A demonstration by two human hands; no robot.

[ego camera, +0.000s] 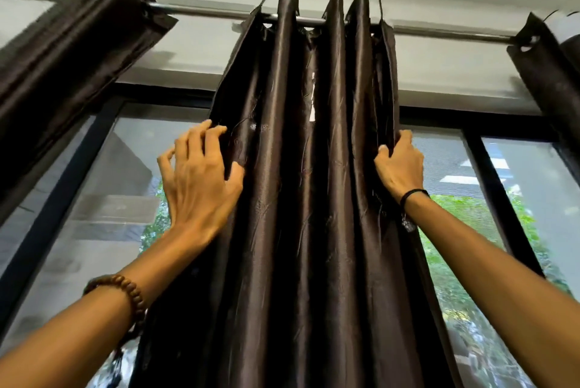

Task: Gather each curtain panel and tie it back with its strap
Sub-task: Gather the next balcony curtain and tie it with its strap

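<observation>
A dark brown satin curtain panel (301,199) hangs in bunched folds from a metal rod (207,12) in the middle of the view. My left hand (197,180) is at the panel's left edge, with spread, bent fingers touching the fabric and the thumb pressing a fold. At the right edge, my right hand (400,164) grips the fabric, its fingers curled round the hem. Both arms reach upward. No strap shows in this view.
A second gathered dark panel (62,51) hangs at the upper left and a third (549,73) at the far right on the same rod. Behind them is a black-framed window (489,186) with greenery outside. The ceiling is just above the rod.
</observation>
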